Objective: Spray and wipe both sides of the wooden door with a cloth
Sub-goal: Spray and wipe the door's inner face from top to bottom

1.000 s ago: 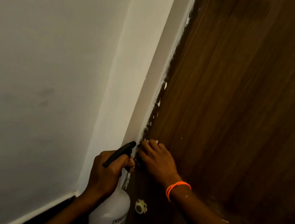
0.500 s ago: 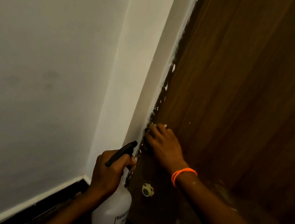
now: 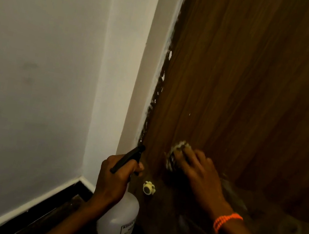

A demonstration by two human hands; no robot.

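Note:
A brown wooden door [image 3: 258,83] fills the right of the head view. My right hand [image 3: 199,172], with an orange bracelet at the wrist, presses a small dark and pale cloth [image 3: 176,153] flat against the door's lower part. My left hand [image 3: 115,180] grips the neck of a white spray bottle [image 3: 119,220] with a black trigger head, close to the door's left edge. The bottle's nozzle points up toward the frame.
A white door frame [image 3: 148,74] with smeared paint borders the door on the left, beside a white wall [image 3: 33,75]. A small cream door stopper [image 3: 148,187] sticks out of the door low down. Dark floor [image 3: 62,210] and skirting run below.
My right hand with the cloth has slid from the door's left edge rightward onto the door face. The view has tilted down. My left hand keeps its hold on the bottle.

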